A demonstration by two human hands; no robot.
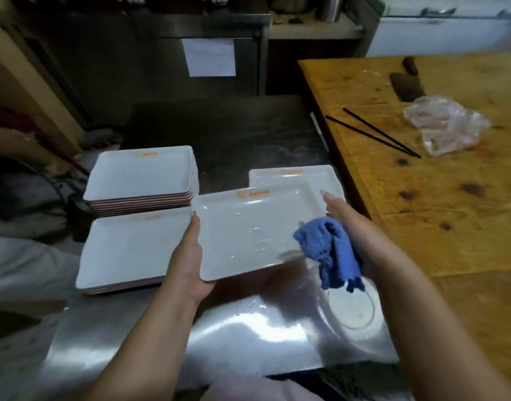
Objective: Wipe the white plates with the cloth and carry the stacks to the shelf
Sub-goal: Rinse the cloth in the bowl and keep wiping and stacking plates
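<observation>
Left hand [190, 256]: grip closed on the left edge of a wet white plate [248, 227], held above the steel desk [234, 334]. Right hand [347, 224]: grip around a blue cloth [329, 250] at the plate's right edge, forefinger extended. Plate stacks: near left [127, 250], far left [141, 175], far right [292, 173]. Glass dish [350, 308]: near right. Wooden desk [436, 198], right: cleaver [406, 85], chopsticks [376, 131], plastic bag [448, 125].
</observation>
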